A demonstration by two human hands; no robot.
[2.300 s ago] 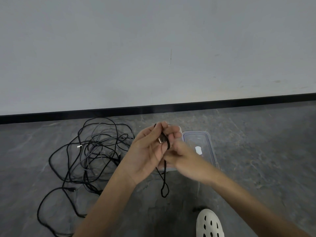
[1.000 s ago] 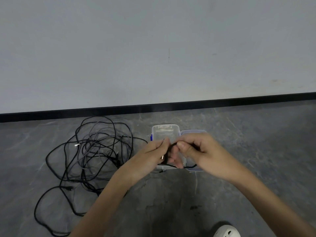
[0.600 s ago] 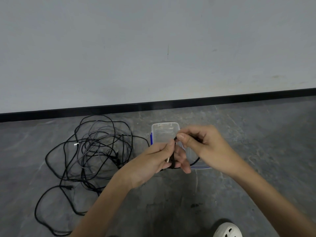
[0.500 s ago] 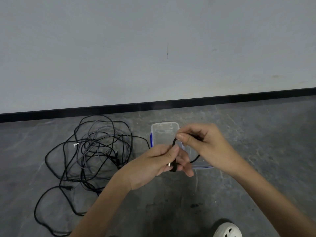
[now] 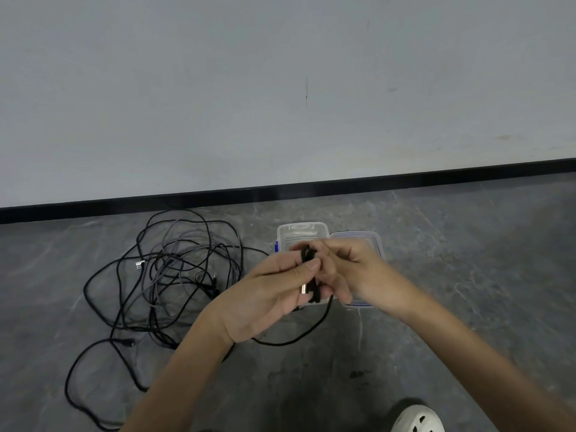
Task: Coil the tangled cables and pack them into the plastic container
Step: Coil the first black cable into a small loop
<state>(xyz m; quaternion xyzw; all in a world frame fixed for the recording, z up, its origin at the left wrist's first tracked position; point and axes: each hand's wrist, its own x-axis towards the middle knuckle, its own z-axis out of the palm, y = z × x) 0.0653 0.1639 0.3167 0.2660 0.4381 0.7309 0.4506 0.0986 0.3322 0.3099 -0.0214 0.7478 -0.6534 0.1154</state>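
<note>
One black cable (image 5: 312, 289) is mid-coil over the plastic container (image 5: 300, 231) at 12 o'clock: left hand (image 5: 274, 294) pinches the loops (plug included) so they can't spring apart, right hand (image 5: 353, 272) grips the top, probably feeding another wrap, tangle (image 5: 174, 275) at 9 o'clock.

The left hand (image 5: 265, 294) and right hand (image 5: 364, 275) hide the near part of the plastic container (image 5: 300, 232) and its lid (image 5: 371, 238). The left hand's fingers (image 5: 290, 269) cover most of the black cable (image 5: 310, 289). The right hand is blurry. The bottom edge cuts off the white shoe (image 5: 417, 420).
</note>
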